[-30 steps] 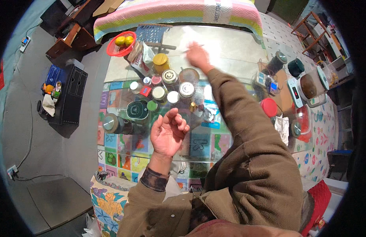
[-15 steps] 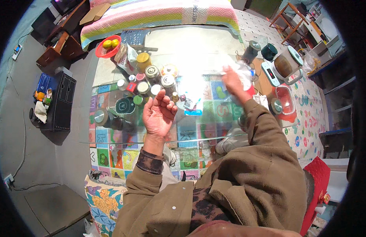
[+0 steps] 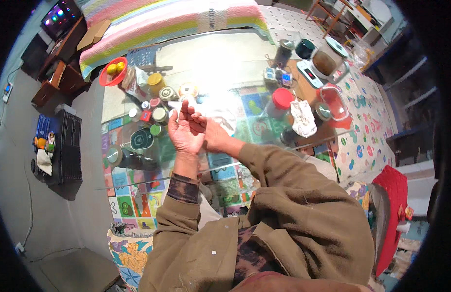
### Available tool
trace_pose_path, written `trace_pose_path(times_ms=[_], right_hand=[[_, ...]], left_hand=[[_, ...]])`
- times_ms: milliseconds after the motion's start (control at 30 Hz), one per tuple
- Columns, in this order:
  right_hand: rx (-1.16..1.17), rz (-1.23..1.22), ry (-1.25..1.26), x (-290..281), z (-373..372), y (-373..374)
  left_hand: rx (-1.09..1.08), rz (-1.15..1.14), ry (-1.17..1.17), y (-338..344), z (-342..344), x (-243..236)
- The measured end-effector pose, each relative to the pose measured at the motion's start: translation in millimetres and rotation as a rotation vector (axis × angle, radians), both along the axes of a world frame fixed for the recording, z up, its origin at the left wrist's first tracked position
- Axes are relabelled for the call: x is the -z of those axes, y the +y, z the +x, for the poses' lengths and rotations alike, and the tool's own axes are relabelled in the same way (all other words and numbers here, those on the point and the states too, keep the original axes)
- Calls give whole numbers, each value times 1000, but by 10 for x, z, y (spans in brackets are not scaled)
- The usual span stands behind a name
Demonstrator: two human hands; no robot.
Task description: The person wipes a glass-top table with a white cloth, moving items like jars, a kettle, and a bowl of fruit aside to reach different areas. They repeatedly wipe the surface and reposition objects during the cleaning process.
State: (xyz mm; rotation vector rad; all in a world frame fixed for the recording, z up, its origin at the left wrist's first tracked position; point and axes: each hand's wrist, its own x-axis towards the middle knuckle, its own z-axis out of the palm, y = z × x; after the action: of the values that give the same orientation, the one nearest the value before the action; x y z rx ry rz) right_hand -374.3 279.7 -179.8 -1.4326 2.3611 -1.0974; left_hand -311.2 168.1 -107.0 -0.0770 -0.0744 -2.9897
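Note:
My left hand (image 3: 188, 132) is raised over the glass table, palm up and empty, with its fingers loosely curled and apart. Right behind it is my right hand (image 3: 219, 138), its fingers hidden by the left one. A thin, crumpled white sheet (image 3: 225, 118), cloth or plastic, spreads out beyond the right hand and seems to be held in it. Close by on the left stand several jars, among them a white-lidded jar (image 3: 160, 115) and a green-lidded one (image 3: 156, 130). A lamp-like glare washes out the table beyond the hands.
On the right are a red-lidded jar (image 3: 282, 99), a white cloth (image 3: 303, 118), a red-rimmed clear container (image 3: 334, 103) and a glass kettle (image 3: 328, 58). At left lie a dark green tray (image 3: 141, 139), a steel-lidded jar (image 3: 115, 156) and a red fruit bowl (image 3: 113, 72).
My right hand has swept left from beside the red-lidded jar to behind my left hand, bringing the white sheet along. The jar is now uncovered. The view has shifted slightly.

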Motion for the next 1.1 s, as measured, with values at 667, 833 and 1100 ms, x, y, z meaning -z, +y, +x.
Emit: trace_pose_path(times_ms=[667, 833, 1100], right_hand=[[679, 560, 510, 229, -2029, 1540], [227, 198, 462, 121, -472, -70], [354, 216, 593, 101, -297, 2059]], left_hand=[[-66, -34, 73, -163, 389, -254], [-9, -59, 117, -185, 283, -194], [-102, -264, 119, -365, 508, -30]])
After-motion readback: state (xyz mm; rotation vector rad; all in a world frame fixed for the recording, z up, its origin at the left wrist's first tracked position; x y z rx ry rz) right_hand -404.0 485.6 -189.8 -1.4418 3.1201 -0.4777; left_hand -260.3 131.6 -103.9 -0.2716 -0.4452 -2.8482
